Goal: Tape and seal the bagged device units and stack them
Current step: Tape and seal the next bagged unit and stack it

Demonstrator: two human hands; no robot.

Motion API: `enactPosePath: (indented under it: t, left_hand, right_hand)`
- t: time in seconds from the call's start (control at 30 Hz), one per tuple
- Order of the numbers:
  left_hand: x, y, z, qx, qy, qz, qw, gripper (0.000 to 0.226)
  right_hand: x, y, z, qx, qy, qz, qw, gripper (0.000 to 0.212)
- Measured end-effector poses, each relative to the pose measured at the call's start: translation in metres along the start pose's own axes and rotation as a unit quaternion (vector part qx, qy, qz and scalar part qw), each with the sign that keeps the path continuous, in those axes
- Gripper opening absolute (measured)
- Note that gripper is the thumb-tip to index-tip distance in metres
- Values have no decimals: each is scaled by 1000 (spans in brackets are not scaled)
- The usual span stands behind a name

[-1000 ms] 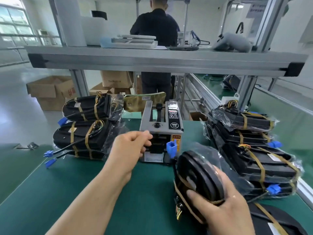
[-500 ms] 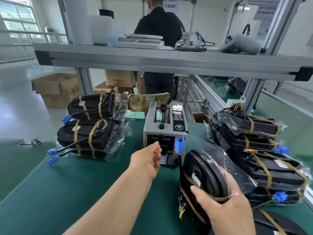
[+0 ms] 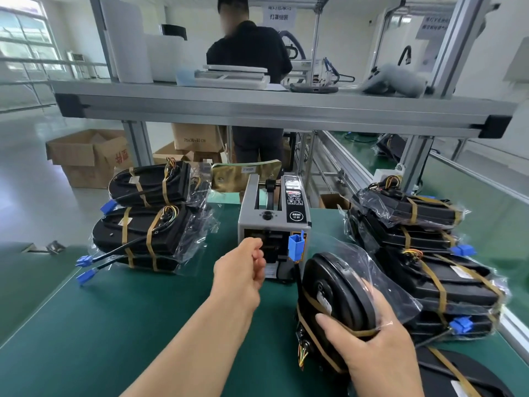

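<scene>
Our right hand [image 3: 369, 339] grips a bagged black unit [image 3: 337, 285], fingers and thumb curled round its rim. It holds the unit on edge on the green mat [image 3: 114, 325], just right of the tape dispenser [image 3: 273, 224], with the blue plug [image 3: 296, 249] poking up in front of the machine. Our left hand [image 3: 243, 270] sits at the dispenser's front mouth with fingers curled together, though we cannot tell whether they pinch any tape. Taped units lie in a left stack [image 3: 148, 219] and a taller right stack [image 3: 423, 253].
</scene>
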State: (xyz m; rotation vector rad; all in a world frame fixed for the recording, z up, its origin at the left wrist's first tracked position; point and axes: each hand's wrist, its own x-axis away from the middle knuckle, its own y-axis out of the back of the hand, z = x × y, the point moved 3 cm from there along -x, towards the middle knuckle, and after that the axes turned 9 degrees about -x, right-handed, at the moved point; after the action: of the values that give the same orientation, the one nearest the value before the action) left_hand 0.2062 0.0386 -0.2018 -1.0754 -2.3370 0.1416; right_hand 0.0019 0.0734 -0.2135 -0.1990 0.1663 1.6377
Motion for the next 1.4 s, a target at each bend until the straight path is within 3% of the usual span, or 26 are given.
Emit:
enactPosePath:
  t: [0.1, 0.27, 0.43, 0.6, 0.9, 1.4]
  left_hand:
    - [39, 23, -15, -46, -110, 109, 987, 18]
    - [102, 43, -32, -178, -231, 247, 924, 20]
    - [116, 29, -28, -330, -273, 215, 877, 21]
    - [110, 15, -26, -382, -292, 208, 852, 15]
    - [100, 8, -23, -360, -279, 203, 867, 17]
    - [97, 10, -21, -383, -298, 164, 859, 18]
  right_hand:
    - [2, -3, 3, 13, 13, 22, 1000, 76]
    - [12, -12, 4, 39, 41, 62, 996, 77]
    - [14, -12, 5, 46, 33, 73, 996, 70]
    - [16, -14, 4, 54, 43, 71, 995, 69]
    - [17, -17, 0, 69, 46, 64, 995, 67]
    - [18, -17, -4, 77, 43, 64, 994, 68]
